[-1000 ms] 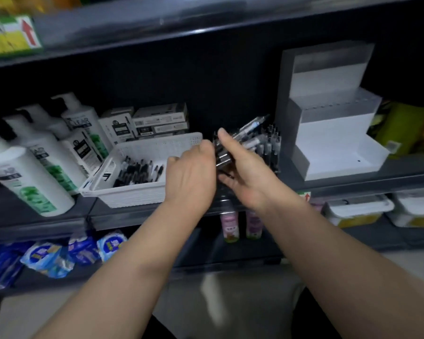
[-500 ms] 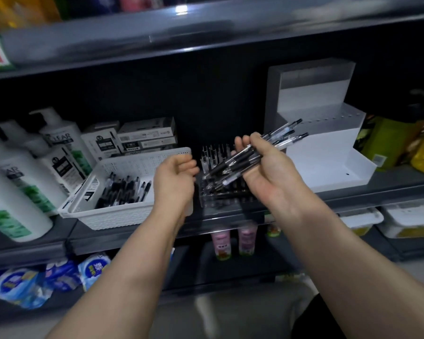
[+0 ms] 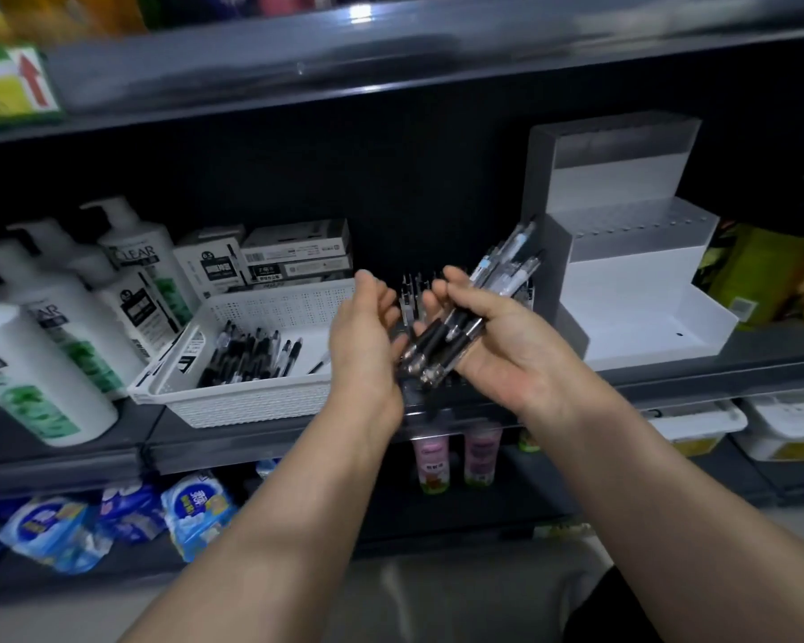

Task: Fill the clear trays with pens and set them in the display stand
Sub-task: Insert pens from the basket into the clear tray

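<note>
Several pens (image 3: 451, 331) in right hand (image 3: 516, 359)

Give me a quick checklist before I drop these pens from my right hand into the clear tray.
1. Bundle secure: ok. The right hand grips the pens across its palm.
2. Left hand free: cannot tell. The left hand sits at the pen tips; whether its fingers pinch one is hidden.
3. Tray within reach: ok. The clear tray stands on the shelf just behind both hands.
4. Room in tray: cannot tell. The hands cover most of it.
5. Stand ready: ok. The display stand shows no tray on its lower step.
6. Supply: ok. The white basket holds more loose pens.
</note>
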